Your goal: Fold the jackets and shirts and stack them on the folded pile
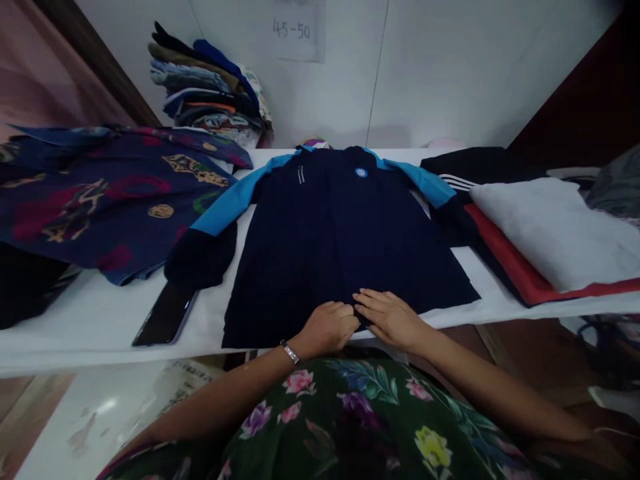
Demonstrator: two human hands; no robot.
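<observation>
White bench [100, 313] across mid-frame bears a navy jacket [330, 227], probably light and soft, best gripped at its lower-centre hem [265, 342], left hand [331, 328] curled, right hand [387, 319] extended, any pinching unclear.

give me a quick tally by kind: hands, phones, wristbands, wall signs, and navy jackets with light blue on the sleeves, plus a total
Hands: 2 (left hand, right hand)
Phone: 1
Wristband: 1
Wall sign: 1
Navy jacket: 1
Total: 6
</observation>
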